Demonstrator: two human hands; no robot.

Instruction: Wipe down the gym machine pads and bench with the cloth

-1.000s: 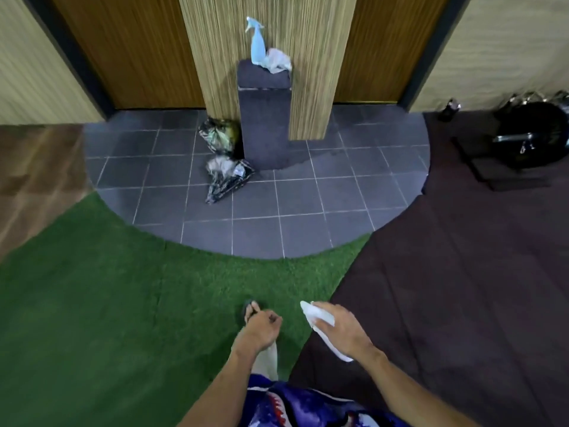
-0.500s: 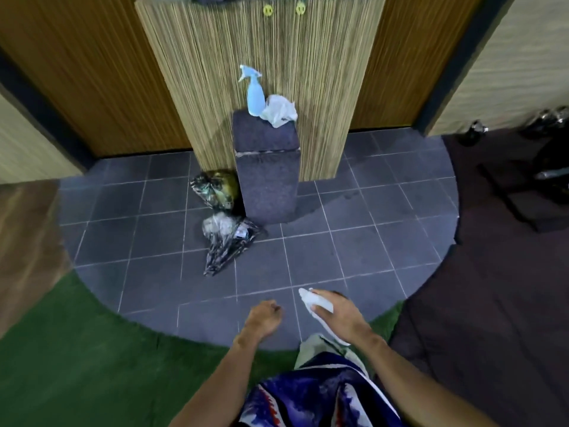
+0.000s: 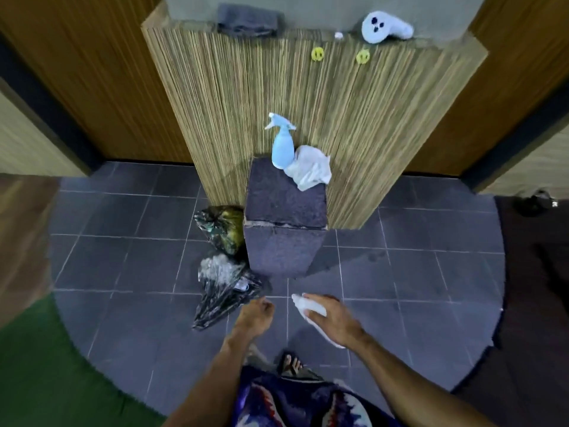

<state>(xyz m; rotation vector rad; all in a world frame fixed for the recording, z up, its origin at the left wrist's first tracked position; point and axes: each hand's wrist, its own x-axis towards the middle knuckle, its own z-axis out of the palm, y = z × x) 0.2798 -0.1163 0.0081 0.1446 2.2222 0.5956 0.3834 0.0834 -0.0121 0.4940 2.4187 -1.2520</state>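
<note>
Cloth (image 3: 308,306), white and crumpled, sits clamped in the right hand's (image 3: 332,318) grip; left hand (image 3: 257,315) fisted, empty.

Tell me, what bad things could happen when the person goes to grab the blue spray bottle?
1. The spray bottle stands at the back of the dark pedestal, touching a crumpled white rag. A careless reach might knock either one off.
2. Two plastic bags lie on the tiles by the pedestal, near the sandalled foot. They could be tripped or slipped on.
3. The right hand already holds the white cloth, so only the left hand is free.
</note>
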